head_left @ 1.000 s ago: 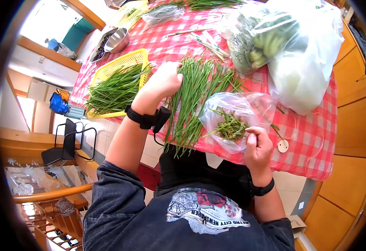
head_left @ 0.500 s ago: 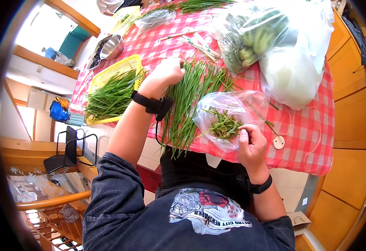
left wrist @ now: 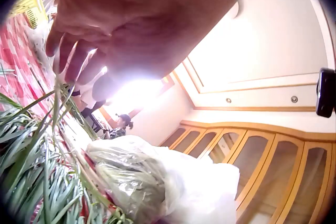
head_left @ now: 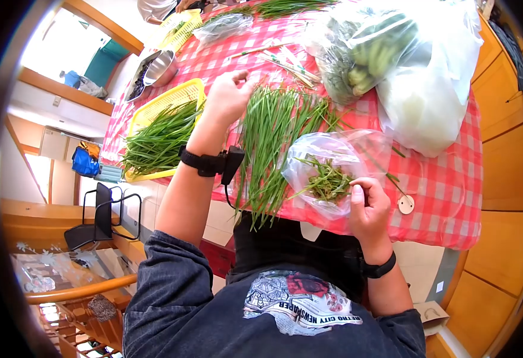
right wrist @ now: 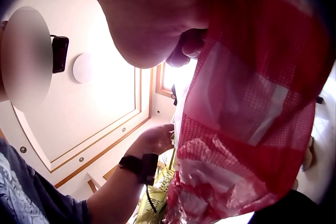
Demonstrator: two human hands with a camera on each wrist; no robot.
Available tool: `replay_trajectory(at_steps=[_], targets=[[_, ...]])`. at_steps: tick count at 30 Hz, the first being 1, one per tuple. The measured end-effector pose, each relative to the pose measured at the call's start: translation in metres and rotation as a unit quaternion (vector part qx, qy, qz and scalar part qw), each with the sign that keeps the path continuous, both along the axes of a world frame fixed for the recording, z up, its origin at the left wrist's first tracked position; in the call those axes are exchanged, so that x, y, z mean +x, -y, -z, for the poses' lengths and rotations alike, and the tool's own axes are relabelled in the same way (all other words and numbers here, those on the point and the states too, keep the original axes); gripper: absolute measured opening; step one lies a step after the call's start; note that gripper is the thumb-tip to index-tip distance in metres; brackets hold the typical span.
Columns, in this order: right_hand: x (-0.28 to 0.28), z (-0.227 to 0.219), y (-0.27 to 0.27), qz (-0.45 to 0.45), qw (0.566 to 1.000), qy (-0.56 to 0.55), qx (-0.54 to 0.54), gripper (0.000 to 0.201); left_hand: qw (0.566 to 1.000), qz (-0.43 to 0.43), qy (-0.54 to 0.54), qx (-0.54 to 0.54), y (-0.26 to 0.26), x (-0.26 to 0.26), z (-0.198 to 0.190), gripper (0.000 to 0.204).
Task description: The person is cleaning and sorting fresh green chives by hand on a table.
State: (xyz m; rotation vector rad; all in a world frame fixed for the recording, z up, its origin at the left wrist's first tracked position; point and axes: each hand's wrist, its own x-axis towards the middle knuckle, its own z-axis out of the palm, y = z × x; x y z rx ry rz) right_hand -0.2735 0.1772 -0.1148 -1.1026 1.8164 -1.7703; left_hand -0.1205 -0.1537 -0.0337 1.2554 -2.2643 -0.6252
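My left hand is raised over the far left end of a spread of long green garlic chives. Its fingers are loosely bent; thin green blades show just below the fingertips in the left wrist view. At the table's near edge my right hand pinches the rim of a clear plastic bag between thumb and curled forefinger. Short trimmed green and yellowish bits lie inside the bag. In the right wrist view the right fingers are mostly hidden behind the palm.
Left of the chives stands a yellow basket heaped with more chives. A metal bowl is behind it. Bulging vegetable bags occupy the back right. A round white disc lies on the checked tablecloth. Another person is across the table.
My left hand has lifted back to the left from the far end of the chives, and its fingers have loosened. The right hand stays at the bag's rim.
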Motion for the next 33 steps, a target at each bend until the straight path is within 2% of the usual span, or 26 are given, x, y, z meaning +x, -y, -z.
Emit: replay_trajectory(at_steps=[2,4,7,12,14,18,20,21,22,24,26,28,30,31,32,33], targets=[[0.0,0.001,0.0,0.003,1.0,-0.007,0.0,0.011,0.991,-0.005,-0.136,-0.002,0.017,0.014,0.012,0.043],[0.0,0.002,0.001,0.003,1.0,-0.015,-0.001,0.01,0.968,-0.034,-0.247,0.025,0.001,0.016,-0.014,0.034],[0.001,0.006,0.001,0.014,1.0,-0.008,-0.007,0.009,0.925,-0.024,-0.38,-0.01,-0.003,0.024,-0.031,0.026],[-0.001,0.005,0.0,0.006,0.999,-0.026,0.018,0.011,0.894,-0.043,-0.446,0.013,-0.008,0.033,-0.051,0.025],[-0.001,0.005,0.001,0.015,0.999,-0.035,0.015,0.01,0.875,0.004,-0.485,0.018,-0.001,0.039,-0.049,0.026],[0.0,0.003,0.001,0.018,0.999,-0.049,0.005,0.01,0.873,0.001,-0.488,0.013,-0.015,0.04,-0.063,0.029],[0.0,0.001,0.002,0.017,0.998,-0.055,0.007,0.01,0.868,0.037,-0.492,0.065,-0.015,0.046,-0.07,0.026],[0.001,0.001,0.002,0.019,0.998,-0.053,0.009,0.01,0.885,0.03,-0.461,0.048,-0.025,0.048,-0.08,0.024],[0.001,0.0,0.002,0.022,0.998,-0.052,0.011,0.011,0.883,0.039,-0.467,0.029,-0.032,0.051,-0.089,0.023],[-0.001,0.002,0.002,0.023,0.998,-0.055,0.011,0.011,0.892,0.037,-0.445,-0.075,-0.066,0.056,-0.116,0.026],[-0.001,0.004,0.001,0.019,0.998,-0.056,0.016,0.011,0.883,0.117,-0.414,-0.185,-0.093,0.061,-0.138,0.019],[0.0,0.004,0.002,0.016,0.999,-0.044,0.019,0.012,0.888,0.109,-0.326,-0.305,-0.111,0.067,-0.149,0.02],[-0.001,0.005,0.001,0.016,0.999,-0.044,0.019,0.012,0.875,0.173,-0.164,-0.422,-0.131,0.059,-0.16,0.02],[-0.001,0.005,0.001,0.017,0.999,-0.043,0.021,0.012,0.898,0.191,-0.134,-0.372,-0.148,0.05,-0.162,0.02],[0.0,0.005,0.0,0.019,0.999,-0.044,0.016,0.012,0.88,0.239,-0.1,-0.398,-0.151,0.044,-0.159,0.021],[-0.001,0.004,0.001,0.019,0.998,-0.051,0.009,0.012,0.911,0.246,-0.111,-0.313,-0.159,0.037,-0.146,0.021]])
